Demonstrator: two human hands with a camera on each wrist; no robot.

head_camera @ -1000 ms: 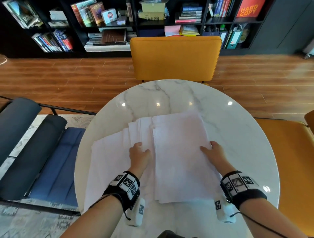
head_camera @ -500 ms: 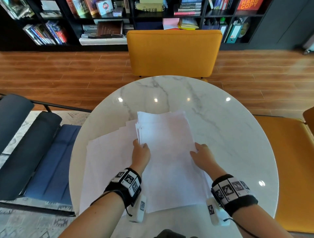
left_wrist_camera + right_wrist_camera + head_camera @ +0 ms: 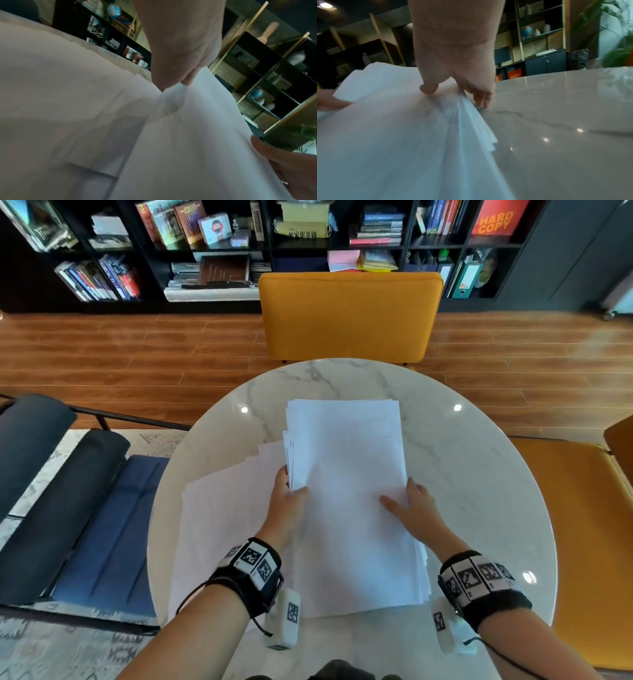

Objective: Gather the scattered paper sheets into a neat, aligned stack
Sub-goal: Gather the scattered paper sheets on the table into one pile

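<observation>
A thick bundle of white paper sheets [image 3: 346, 491] is tilted up off the round marble table [image 3: 479, 474], its edges roughly together. My left hand [image 3: 286, 501] pinches the bundle's left edge, thumb on top [image 3: 171, 79]. My right hand [image 3: 411, 505] grips the right edge, thumb lying on the top sheet [image 3: 429, 88] and fingers under the sheets [image 3: 481, 97]. More loose sheets [image 3: 222, 525] lie flat on the table to the left, partly under the bundle.
A yellow chair [image 3: 349, 316] stands across the table and another yellow seat [image 3: 582, 542] is at the right. A dark blue lounge chair [image 3: 68, 508] sits to the left. Bookshelves [image 3: 205, 244] line the far wall. Bare marble shows at the right [image 3: 556, 121].
Both hands have squeezed the spread sheets inward into a narrower bundle and raised it off the table. The loose sheets at the left stayed put.
</observation>
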